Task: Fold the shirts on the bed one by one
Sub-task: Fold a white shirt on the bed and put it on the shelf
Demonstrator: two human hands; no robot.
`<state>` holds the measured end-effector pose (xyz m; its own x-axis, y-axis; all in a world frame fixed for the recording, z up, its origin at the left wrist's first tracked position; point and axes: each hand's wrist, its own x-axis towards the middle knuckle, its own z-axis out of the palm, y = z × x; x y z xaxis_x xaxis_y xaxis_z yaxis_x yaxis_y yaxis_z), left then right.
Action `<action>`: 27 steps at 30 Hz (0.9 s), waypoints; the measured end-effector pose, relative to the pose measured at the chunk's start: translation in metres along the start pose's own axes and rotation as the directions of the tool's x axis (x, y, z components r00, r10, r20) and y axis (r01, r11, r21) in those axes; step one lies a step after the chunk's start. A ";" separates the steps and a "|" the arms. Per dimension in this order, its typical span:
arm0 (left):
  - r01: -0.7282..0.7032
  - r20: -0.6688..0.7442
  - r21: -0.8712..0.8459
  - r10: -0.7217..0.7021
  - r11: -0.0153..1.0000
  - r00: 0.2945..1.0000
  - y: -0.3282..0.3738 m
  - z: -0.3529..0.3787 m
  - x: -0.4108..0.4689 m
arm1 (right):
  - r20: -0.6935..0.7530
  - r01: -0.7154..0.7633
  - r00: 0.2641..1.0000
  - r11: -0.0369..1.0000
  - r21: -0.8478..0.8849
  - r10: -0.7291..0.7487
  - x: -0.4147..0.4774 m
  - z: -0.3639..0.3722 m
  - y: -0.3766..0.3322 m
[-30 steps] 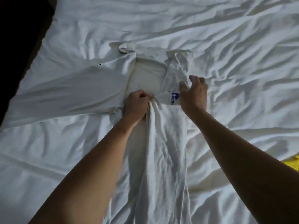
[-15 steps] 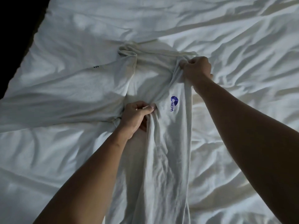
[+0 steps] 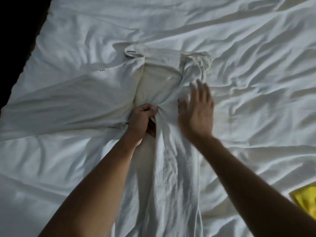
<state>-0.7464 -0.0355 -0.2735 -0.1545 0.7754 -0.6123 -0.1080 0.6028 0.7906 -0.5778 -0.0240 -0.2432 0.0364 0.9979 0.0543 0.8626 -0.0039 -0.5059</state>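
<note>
While the left hand [image 3: 142, 117] pinches a gather of fabric between curled fingers and thumb, just below the collar [image 3: 160, 53] of the white shirt [image 3: 171, 168], the right hand [image 3: 196, 115] is spread palm down with straight fingers over the folded side of the shirt, holding nothing. It is motion-blurred, so whether it presses the cloth or hovers cannot be told. The shirt lies on the rumpled bed sheet [image 3: 248, 48], one half spread flat left of the collar, the other folded inward into a long band running toward the person. Half a second earlier the right hand gripped the fold beside the collar; it has since let go and dropped to cover most of the blue logo [image 3: 178, 106], while the left pinch has stayed. A yellow cloth [image 3: 306, 200] lies well to the lower right of the collar.
</note>
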 end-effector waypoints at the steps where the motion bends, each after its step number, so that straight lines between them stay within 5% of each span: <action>1: -0.017 -0.011 -0.009 0.017 1.000 1.000 0.000 0.001 0.000 | 0.094 0.064 0.994 0.997 -0.044 -0.060 -0.028 0.006 -0.002; 4: -0.073 -0.065 0.038 0.076 0.997 0.995 -0.004 0.005 0.003 | 0.198 0.208 0.964 0.967 -0.144 -0.178 -0.080 0.028 0.009; 8: -0.198 -0.148 0.213 0.232 0.957 0.962 -0.002 0.009 0.003 | 0.227 0.189 0.964 0.959 -0.212 -0.140 -0.081 0.030 0.016; 14: -0.388 -0.315 0.582 0.638 0.714 0.703 0.007 -0.023 -0.056 | 0.152 0.179 0.976 0.970 -0.164 -0.154 -0.081 0.026 0.005; 16: -0.233 -0.404 0.662 0.601 0.712 0.690 0.003 -0.042 -0.074 | 0.143 0.196 0.974 0.970 -0.145 -0.176 -0.072 0.027 -0.008; 21: 0.202 -0.510 0.716 0.304 0.668 0.805 -0.003 -0.073 -0.092 | -0.001 0.275 0.961 0.951 -0.143 -0.278 -0.024 0.040 -0.060; 27: 0.195 -0.519 0.674 0.269 0.713 0.811 0.001 -0.080 -0.083 | 0.199 0.166 0.964 0.984 0.067 -0.176 0.055 0.065 -0.110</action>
<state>-0.8125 -0.1144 -0.2213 -0.6644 0.6934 -0.2787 0.5547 0.7075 0.4378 -0.7028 0.0359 -0.2404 -0.2174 0.9756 -0.0300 0.8209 0.1662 -0.5463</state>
